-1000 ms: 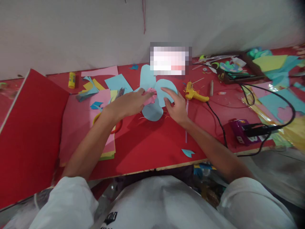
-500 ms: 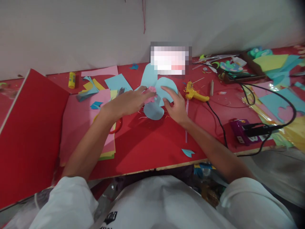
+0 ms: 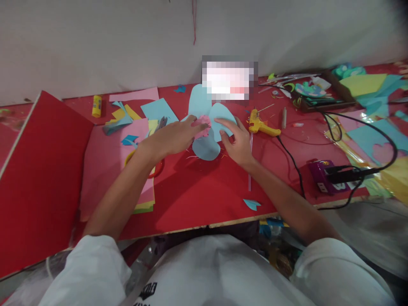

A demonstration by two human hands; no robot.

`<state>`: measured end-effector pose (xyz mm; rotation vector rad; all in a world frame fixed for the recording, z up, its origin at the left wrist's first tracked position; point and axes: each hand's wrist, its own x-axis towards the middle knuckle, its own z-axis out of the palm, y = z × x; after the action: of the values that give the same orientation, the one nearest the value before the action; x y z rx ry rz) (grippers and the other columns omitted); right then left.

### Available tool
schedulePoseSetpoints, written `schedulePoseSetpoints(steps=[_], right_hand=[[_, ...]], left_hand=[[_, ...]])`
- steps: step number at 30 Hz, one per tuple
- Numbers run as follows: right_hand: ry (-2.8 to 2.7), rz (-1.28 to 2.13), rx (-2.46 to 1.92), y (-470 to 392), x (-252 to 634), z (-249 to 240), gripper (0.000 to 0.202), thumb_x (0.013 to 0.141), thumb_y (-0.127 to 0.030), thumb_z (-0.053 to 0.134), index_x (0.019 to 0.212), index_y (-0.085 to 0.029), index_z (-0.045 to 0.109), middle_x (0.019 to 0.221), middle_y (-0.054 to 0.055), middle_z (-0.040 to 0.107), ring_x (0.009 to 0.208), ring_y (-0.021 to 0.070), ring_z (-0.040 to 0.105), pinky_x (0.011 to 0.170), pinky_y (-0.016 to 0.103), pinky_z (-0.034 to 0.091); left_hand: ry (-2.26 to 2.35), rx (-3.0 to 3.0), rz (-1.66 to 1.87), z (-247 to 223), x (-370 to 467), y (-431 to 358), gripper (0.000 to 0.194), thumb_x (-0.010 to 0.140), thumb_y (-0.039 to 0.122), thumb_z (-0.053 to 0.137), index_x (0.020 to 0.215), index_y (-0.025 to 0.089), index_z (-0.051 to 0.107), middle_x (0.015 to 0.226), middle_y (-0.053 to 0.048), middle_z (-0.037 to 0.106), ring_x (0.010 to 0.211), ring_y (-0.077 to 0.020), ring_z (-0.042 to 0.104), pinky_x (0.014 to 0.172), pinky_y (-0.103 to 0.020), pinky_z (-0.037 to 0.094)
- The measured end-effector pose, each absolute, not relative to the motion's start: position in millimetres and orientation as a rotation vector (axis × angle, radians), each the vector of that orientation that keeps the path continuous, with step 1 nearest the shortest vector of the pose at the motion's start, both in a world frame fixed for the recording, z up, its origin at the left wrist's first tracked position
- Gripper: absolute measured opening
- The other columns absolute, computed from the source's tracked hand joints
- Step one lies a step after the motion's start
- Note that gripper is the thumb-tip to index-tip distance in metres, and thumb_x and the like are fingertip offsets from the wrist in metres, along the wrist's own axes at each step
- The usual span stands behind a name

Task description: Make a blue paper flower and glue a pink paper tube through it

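Note:
A light blue paper flower [image 3: 206, 148] with rounded petals lies on the red table, a crinkled pink piece [image 3: 203, 126] at its middle. My left hand [image 3: 177, 135] is closed on the pink piece, fingertips at its edge. At the right petal, my right hand [image 3: 237, 142] has its thumb and fingers closed on the petal's edge. Part of the flower's left side is hidden under my left hand.
Right of the flower lies a yellow glue gun [image 3: 262, 126] with a black cable, near a purple power socket [image 3: 321, 174]. Left are pink sheets [image 3: 105, 165], scissors [image 3: 156, 168] and a glue stick [image 3: 97, 106]. A blurred bright rectangle [image 3: 226, 80] stands behind.
The right petal looks narrower and more folded up at its right side, with my right hand's fingers slightly shifted. My left hand stays at the pink piece.

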<state>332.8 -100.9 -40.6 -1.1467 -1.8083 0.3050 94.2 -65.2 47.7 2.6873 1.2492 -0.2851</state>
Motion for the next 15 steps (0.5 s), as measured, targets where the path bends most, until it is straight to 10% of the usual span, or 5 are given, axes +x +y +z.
schedulePoseSetpoints(steps=[8,15], right_hand=[[-1.757,0.468,-1.168,-97,334,-46,0.048,0.110,-0.056,0.051,0.144,-0.029,0.070,0.147,0.009,0.074,0.130,0.0341,0.072,0.111,0.057,0.062],[-1.557,0.665,-1.123,-90,332,-55,0.050,0.104,-0.057,0.063,0.145,-0.030,0.069,0.150,0.007,0.071,0.136,0.0349,0.068,0.109,0.057,0.063]], left_hand=[[1.233,2.699,-0.261,69,90,-69,0.065,0.107,0.022,0.045,0.169,0.034,0.028,0.158,-0.015,0.057,0.123,-0.0335,0.072,0.095,-0.044,0.056],[1.454,2.957,-0.193,108,97,-93,0.040,0.107,0.012,0.038,0.142,0.018,0.056,0.132,-0.016,0.069,0.114,-0.0350,0.072,0.092,-0.047,0.055]])
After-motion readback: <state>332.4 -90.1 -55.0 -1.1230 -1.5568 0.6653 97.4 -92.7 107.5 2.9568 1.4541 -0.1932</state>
